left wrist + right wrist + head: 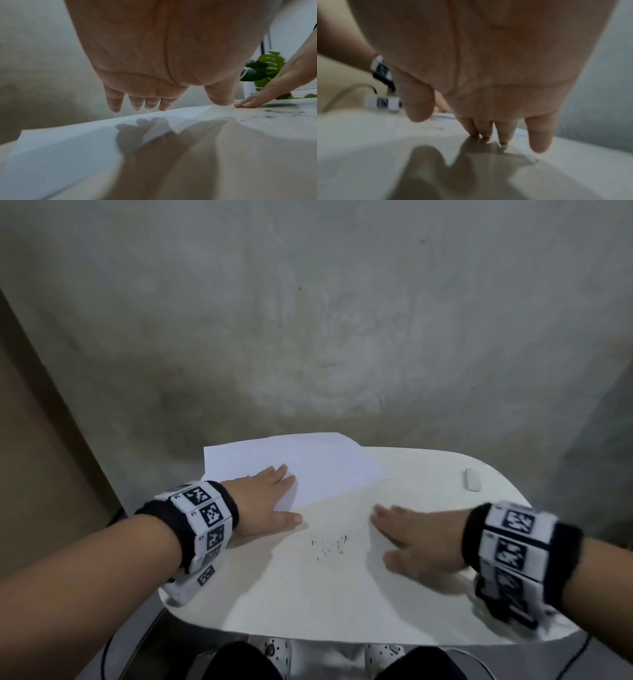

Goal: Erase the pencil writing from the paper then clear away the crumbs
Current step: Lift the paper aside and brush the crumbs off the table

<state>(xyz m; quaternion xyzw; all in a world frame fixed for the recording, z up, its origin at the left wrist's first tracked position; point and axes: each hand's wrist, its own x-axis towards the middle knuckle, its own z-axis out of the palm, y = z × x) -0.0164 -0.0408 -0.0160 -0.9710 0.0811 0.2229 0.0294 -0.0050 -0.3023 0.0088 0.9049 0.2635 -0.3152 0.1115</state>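
Observation:
A white sheet of paper (308,467) lies at the back left of the white table (308,594), partly over its far edge. My left hand (270,501) rests flat on the paper's near corner, fingers straight, thumb on the table. Dark eraser crumbs (329,546) are scattered on the table between my hands. My right hand (411,539) lies flat, fingers straight, fingertips touching the table just right of the crumbs. A white eraser (472,479) lies apart at the back right. In the left wrist view the left hand (154,100) hovers over the paper (68,142), crumbs (274,113) at right.
A rough grey wall stands right behind the table. A green plant (267,67) shows beyond the table's right side in the left wrist view. My knees and spotted shoes are under the near edge. A cable runs on the floor at the right.

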